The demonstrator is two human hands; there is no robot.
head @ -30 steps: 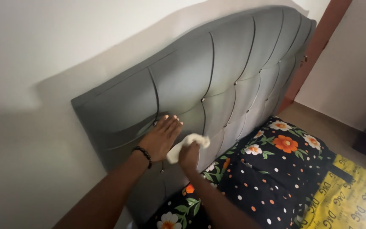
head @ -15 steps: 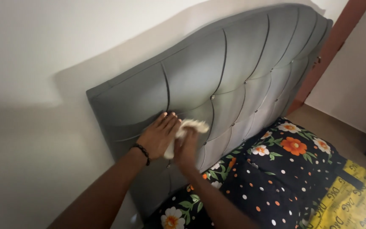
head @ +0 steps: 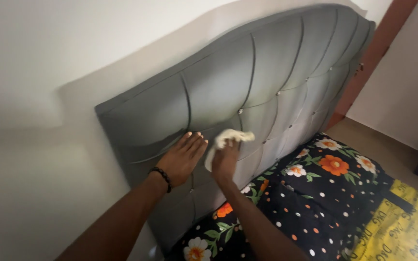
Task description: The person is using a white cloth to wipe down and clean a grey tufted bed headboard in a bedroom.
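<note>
A grey tufted headboard [head: 267, 82] with small buttons stands against a pale wall. My left hand [head: 182, 158] lies flat on its padding, fingers together, a dark bead bracelet on the wrist. Just to the right, my right hand [head: 224, 162] presses a crumpled white cloth [head: 226, 138] against the headboard. The cloth sticks out above my fingers.
Below the headboard lies a black floral bedcover [head: 310, 203] with orange and white flowers and dots. A yellow patterned sheet [head: 407, 227] shows at the lower right. A reddish-brown door frame [head: 378, 53] and tan floor are at the right.
My right hand with the cloth has slid up and rightwards across the headboard. The left hand stays flat on the padding. The camera view has shifted.
</note>
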